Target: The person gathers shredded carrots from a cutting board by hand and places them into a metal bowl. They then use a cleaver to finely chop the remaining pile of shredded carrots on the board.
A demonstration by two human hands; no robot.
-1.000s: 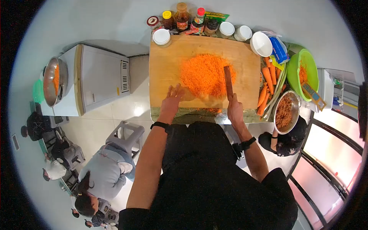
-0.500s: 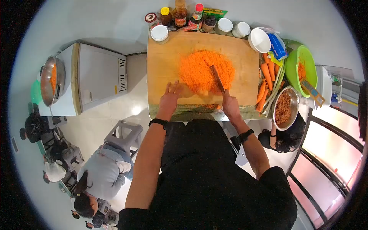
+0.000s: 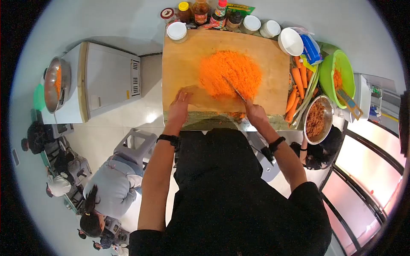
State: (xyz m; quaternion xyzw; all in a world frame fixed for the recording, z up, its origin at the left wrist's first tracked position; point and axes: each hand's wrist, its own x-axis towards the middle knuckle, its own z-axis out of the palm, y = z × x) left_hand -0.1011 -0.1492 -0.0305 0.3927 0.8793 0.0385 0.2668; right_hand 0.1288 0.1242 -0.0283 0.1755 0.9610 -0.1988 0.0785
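Observation:
A heap of finely chopped carrot (image 3: 228,70) covers the middle of the wooden cutting board (image 3: 181,59). My right hand (image 3: 256,114) is closed round the handle of a knife (image 3: 234,88), whose blade lies over the near side of the heap. My left hand (image 3: 179,106) rests on the board's near left part, fingers stretched forward, apart from the carrot and holding nothing. Some orange bits (image 3: 237,115) lie along the board's near edge.
Jars and bottles (image 3: 200,13) line the back edge, with a white bowl (image 3: 291,42) at the corner. Right of the board are whole carrots (image 3: 297,81), a green basin (image 3: 349,70) and a metal bowl of brown food (image 3: 316,121). People sit at lower left.
The knife has turned so its blade looks thinner and points more to the left. My left hand has shifted slightly left on the board.

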